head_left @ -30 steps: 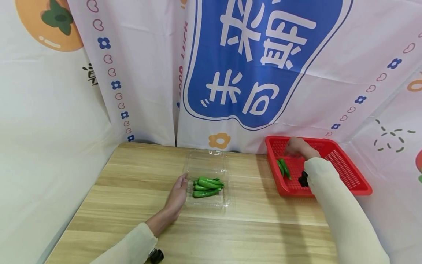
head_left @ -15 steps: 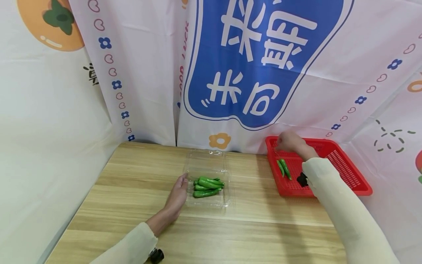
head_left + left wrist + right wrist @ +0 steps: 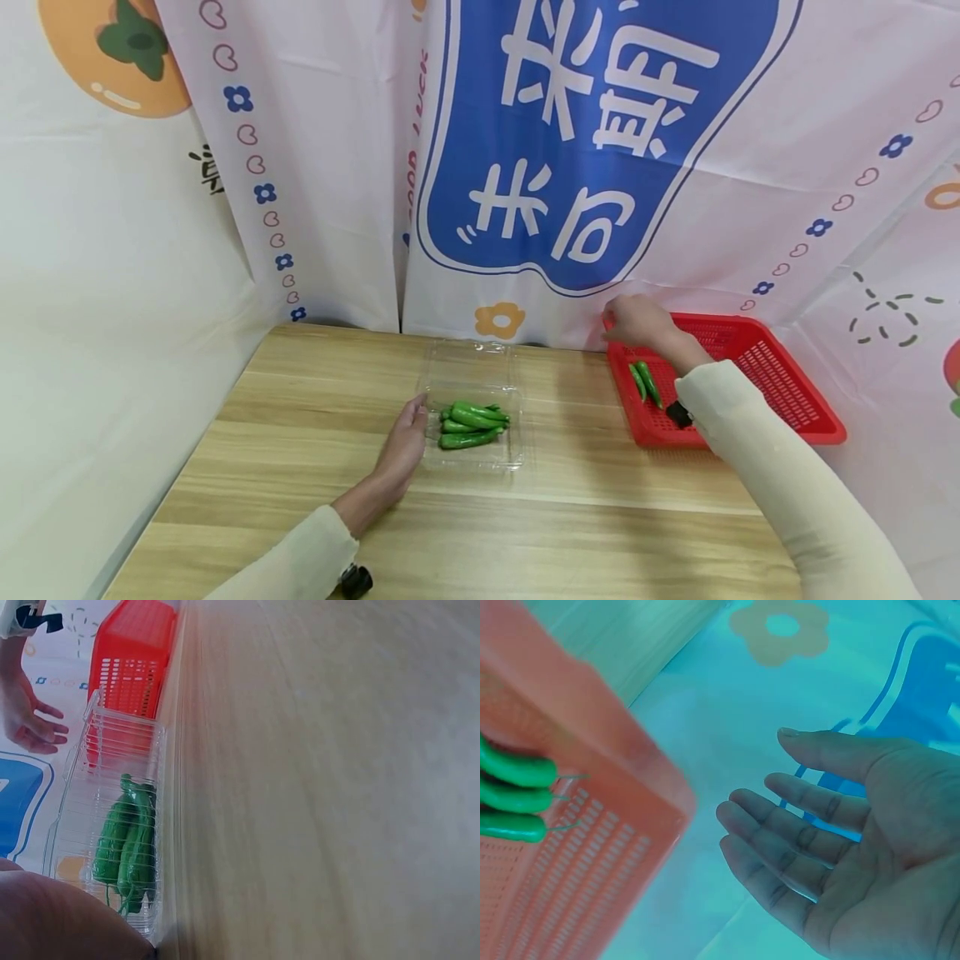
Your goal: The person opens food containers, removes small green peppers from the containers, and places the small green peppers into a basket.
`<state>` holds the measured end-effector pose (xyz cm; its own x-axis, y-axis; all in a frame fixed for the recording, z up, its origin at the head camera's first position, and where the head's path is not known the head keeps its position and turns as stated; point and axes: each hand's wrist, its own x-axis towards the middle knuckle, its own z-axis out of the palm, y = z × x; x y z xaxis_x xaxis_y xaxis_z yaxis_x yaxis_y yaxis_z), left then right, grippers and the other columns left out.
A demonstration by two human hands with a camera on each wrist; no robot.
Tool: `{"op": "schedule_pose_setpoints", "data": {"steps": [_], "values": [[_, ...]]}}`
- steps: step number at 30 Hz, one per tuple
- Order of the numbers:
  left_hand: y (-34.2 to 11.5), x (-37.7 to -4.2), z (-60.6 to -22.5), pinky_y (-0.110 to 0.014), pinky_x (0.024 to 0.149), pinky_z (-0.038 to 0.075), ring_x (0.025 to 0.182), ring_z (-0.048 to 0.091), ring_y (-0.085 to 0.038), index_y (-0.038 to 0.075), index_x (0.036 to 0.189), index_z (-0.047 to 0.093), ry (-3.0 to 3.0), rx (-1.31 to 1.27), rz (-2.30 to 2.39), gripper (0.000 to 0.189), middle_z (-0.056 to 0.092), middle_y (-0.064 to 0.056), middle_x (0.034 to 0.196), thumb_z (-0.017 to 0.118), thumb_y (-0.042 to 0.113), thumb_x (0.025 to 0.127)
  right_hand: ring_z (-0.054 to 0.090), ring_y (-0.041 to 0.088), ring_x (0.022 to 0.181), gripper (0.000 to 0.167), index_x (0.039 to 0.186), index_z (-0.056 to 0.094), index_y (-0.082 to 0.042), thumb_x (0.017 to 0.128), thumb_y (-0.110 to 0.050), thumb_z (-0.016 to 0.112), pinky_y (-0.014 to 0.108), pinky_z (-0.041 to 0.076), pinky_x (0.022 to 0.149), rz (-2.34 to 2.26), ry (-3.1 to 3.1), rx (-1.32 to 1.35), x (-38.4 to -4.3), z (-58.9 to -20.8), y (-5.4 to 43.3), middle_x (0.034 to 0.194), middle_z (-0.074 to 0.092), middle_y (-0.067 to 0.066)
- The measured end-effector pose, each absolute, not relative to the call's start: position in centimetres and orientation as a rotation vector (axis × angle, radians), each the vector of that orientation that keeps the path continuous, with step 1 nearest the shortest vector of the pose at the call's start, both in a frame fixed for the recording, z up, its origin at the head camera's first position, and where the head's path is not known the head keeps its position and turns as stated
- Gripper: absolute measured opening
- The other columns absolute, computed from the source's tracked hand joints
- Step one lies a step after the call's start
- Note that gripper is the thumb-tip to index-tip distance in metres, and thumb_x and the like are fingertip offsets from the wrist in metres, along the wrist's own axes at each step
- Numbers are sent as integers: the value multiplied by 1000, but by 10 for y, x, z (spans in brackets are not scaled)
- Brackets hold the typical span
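Observation:
My left hand (image 3: pixel 401 446) touches the left side of a clear hinged plastic box (image 3: pixel 510 454), its fingers fairly straight along the wall. Several green chili peppers (image 3: pixel 468 425) lie inside the box, whose lid is folded back. Over the far left corner of the red basket (image 3: pixel 813 408) is my right hand (image 3: pixel 637 323). The right wrist view shows this hand's palm (image 3: pixel 900 847) with relaxed fingers and nothing held. Green chilies (image 3: pixel 514 796) lie in the basket near its left wall; three show in that view, two in the head view.
The wooden table (image 3: pixel 315 417) carries the box and, at its far right, the basket. A printed cloth (image 3: pixel 345 167) hangs behind the table, close to the basket's back rim. Cloth also covers the sides.
My right hand has moved left, from inside the red basket to its far left corner. The left hand, the plastic box and the chilies in it have stayed put.

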<state>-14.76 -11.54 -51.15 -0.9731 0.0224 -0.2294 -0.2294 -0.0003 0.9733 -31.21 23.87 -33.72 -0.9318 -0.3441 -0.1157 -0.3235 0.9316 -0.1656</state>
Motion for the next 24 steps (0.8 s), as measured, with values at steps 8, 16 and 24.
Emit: {"op": "schedule_pose_setpoints", "data": {"steps": [8,16,24], "values": [[-115,-149,-514,-62,130,11,161,10,-44,7,169,15,2088,-226,2083,58,13,-21,176,25,29,118,71,33,99,37,123,73,2,91,-14,83,48,63,90,-266,2933,-628,-298,-336,213,113,76,19],[-114,-150,-513,-63,130,11,161,11,-46,3,168,16,2100,-221,2102,57,14,-24,175,26,26,117,71,32,104,35,123,74,-3,92,-18,82,48,63,91,-204,2905,-641,-283,-337,189,117,76,17],[-114,-150,-513,-63,130,11,160,11,-47,0,167,17,2111,-224,2100,56,15,-25,174,26,24,117,73,28,98,33,121,76,-4,92,-18,82,46,65,85,-144,2911,-757,-271,-343,173,113,78,14]]}}
